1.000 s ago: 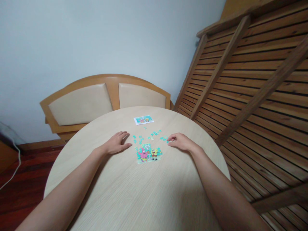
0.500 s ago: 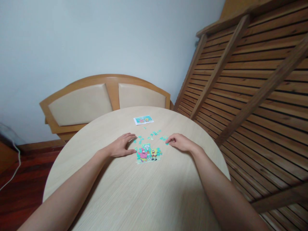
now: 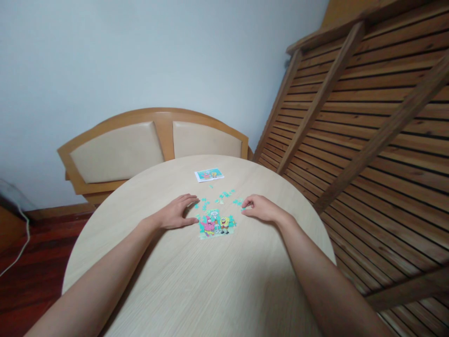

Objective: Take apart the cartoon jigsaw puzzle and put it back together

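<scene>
A partly assembled cartoon jigsaw puzzle (image 3: 216, 224) lies on the round pale wooden table (image 3: 196, 281). Several loose teal pieces (image 3: 224, 194) are scattered just beyond it. My left hand (image 3: 175, 213) rests flat on the table at the puzzle's left edge, fingers stretched out and touching the wood. My right hand (image 3: 259, 207) is at the puzzle's upper right, fingers curled in a pinch on a small teal puzzle piece (image 3: 242, 209). A small reference picture card (image 3: 209, 174) lies farther back on the table.
A wooden bench with two beige padded backs (image 3: 154, 145) stands behind the table against a pale blue wall. A slatted wooden frame (image 3: 368, 126) leans at the right. A white cable (image 3: 21, 234) hangs over the dark red floor at the left.
My left hand slid right until it touched the puzzle's left edge. My right hand drew slightly back and left, its fingers pinching a piece.
</scene>
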### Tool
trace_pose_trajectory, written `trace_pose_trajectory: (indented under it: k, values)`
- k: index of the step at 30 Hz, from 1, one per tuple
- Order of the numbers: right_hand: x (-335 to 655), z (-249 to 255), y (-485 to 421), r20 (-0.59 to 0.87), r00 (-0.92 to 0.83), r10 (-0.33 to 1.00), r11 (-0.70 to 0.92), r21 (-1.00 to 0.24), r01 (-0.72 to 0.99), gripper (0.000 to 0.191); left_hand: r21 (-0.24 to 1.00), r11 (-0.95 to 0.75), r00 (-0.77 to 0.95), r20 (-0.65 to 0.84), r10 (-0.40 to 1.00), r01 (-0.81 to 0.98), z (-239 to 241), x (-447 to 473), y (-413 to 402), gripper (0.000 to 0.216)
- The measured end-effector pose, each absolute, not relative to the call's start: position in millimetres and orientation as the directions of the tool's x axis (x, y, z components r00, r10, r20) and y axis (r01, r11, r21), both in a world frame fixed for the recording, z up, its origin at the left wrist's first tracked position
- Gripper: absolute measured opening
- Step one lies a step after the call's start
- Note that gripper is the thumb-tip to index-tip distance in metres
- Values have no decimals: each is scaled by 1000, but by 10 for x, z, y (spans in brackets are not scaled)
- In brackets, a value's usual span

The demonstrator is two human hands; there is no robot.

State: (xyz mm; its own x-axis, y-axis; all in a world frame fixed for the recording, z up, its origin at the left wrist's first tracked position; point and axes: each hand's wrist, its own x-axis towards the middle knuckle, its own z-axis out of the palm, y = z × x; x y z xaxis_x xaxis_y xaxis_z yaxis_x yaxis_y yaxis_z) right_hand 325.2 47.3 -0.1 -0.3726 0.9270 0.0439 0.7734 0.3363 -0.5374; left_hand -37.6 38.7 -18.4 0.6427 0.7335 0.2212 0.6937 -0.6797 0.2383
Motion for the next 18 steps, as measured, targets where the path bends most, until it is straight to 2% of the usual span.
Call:
trace_pose_trajectory:
  k: [9, 12, 18]
  values:
    - [3259, 4, 456, 6, -376, 927, 326, -510, 796, 22, 239, -678, 642, 218, 735, 695, -183, -354, 378, 71]
    - [3287, -12, 468, 41, -388, 921, 347, -543, 765, 22, 233, -678, 642, 221, 735, 697, -188, -357, 380, 72]
    - [3266, -28, 462, 1, -400, 917, 321, -598, 734, 18, 219, -677, 642, 216, 736, 702, -190, -351, 377, 72]
